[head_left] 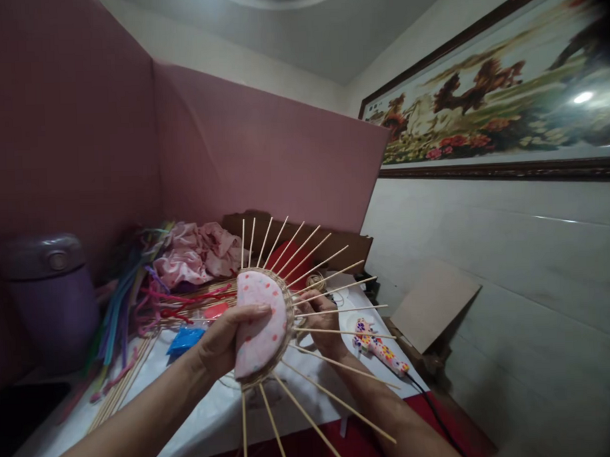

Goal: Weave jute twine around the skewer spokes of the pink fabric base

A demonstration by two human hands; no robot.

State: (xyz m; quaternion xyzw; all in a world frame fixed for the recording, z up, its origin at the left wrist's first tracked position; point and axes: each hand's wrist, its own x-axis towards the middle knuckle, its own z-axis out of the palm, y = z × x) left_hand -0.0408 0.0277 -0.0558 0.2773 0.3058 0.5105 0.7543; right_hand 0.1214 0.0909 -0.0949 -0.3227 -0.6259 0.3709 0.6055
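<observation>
My left hand (238,334) grips a half-round piece (263,316) covered in pale pink fabric with red spots, the thumb lying flat on its face. Tan cord (289,309) is woven along the curved rim. Thin wooden sticks (332,312) fan out from that rim, upward, rightward and down. At the right side of the rim, my right hand (322,321) has its fingers pinched together among the sticks, seemingly on the tan cord; the fingertips are partly hidden. Behind that hand lies a small ball of cord (315,281).
A glue gun with a floral pattern (379,349) and black cable lies on the white tabletop (191,419). Left are crumpled pink fabric (200,249), colourful pipe cleaners (120,315), a blue packet (185,341), loose sticks (123,388) and a purple container (52,304). Cardboard (435,304) leans right.
</observation>
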